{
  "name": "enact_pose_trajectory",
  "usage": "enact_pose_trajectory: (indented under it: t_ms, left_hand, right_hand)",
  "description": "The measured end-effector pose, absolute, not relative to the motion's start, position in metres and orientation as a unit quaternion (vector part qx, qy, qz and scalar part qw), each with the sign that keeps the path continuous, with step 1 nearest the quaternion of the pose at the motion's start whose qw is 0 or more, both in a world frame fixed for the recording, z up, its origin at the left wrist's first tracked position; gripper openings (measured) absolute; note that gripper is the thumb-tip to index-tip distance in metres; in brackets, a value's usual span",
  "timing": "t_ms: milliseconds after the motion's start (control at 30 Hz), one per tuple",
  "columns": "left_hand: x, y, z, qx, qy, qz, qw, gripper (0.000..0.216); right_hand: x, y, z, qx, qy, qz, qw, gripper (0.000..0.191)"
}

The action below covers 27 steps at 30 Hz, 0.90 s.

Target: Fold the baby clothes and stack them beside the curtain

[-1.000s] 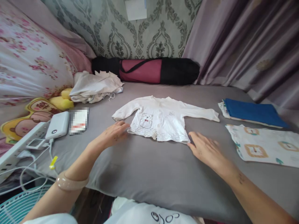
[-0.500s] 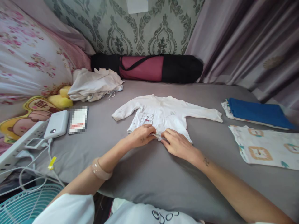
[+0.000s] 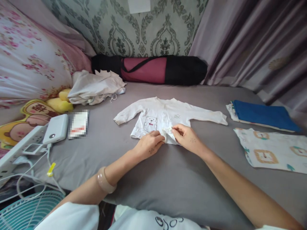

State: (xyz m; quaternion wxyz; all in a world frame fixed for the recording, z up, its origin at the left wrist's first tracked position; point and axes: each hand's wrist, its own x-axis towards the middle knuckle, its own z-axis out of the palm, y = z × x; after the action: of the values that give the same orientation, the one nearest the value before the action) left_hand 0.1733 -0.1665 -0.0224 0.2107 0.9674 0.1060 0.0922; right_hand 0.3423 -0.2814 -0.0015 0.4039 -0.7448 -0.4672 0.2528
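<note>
A small white long-sleeved baby shirt (image 3: 165, 110) lies spread on the grey bed sheet, sleeves out to both sides, with a bear print on its left front. My left hand (image 3: 150, 143) pinches the bottom hem near the middle front opening. To its right, my right hand (image 3: 187, 135) has a raised bit of the hem between thumb and fingers, and the cloth there is turned up. Part of the shirt's lower edge is hidden behind both hands.
Folded cloths, one blue (image 3: 263, 115) and one lion-printed (image 3: 275, 150), lie at the right. Crumpled white clothing (image 3: 96, 86) and a black-and-maroon bag (image 3: 144, 68) are at the back. A power bank (image 3: 55, 127), power strip (image 3: 24, 150), cables and a teal fan (image 3: 31, 207) stand left.
My right hand has moved slightly up and right, lifting and turning up the hem's edge. My left hand has shifted a little right and down, still at the hem.
</note>
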Motion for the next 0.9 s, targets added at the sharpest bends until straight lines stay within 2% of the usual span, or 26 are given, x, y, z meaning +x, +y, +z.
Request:
enact_pose_trajectory:
  t_ms: [200, 300, 433, 500, 600, 700, 800, 900]
  left_hand:
    - [0.166, -0.177, -0.015, 0.985, 0.067, 0.067, 0.144, 0.027]
    - [0.159, -0.175, -0.011, 0.978, 0.083, 0.07, 0.18, 0.025]
    - [0.162, -0.164, -0.011, 0.952, 0.185, 0.108, 0.22, 0.026]
    - [0.171, -0.157, -0.013, 0.947, 0.194, 0.142, 0.215, 0.028]
    - [0.192, -0.152, -0.016, 0.956, 0.123, 0.166, 0.209, 0.029]
    - [0.217, -0.153, -0.02, 0.966, 0.05, 0.167, 0.193, 0.027]
    - [0.244, -0.158, -0.025, 0.973, 0.017, 0.159, 0.168, 0.026]
    - [0.275, -0.162, -0.029, 0.979, 0.004, 0.136, 0.153, 0.029]
  right_hand:
    - [0.325, -0.288, -0.006, -0.755, -0.563, 0.167, 0.292, 0.018]
    - [0.315, -0.292, -0.006, -0.736, -0.623, 0.143, 0.224, 0.023]
    - [0.304, -0.301, -0.002, -0.698, -0.692, 0.124, 0.138, 0.028]
    - [0.307, -0.306, 0.0, -0.693, -0.692, 0.128, 0.158, 0.029]
    - [0.327, -0.315, -0.001, -0.76, -0.596, 0.103, 0.237, 0.026]
    - [0.358, -0.328, -0.006, -0.864, -0.442, 0.067, 0.232, 0.031]
    - [0.379, -0.338, -0.012, -0.907, -0.331, 0.181, 0.189, 0.044]
    - [0.381, -0.342, -0.015, -0.902, -0.252, 0.309, 0.167, 0.046]
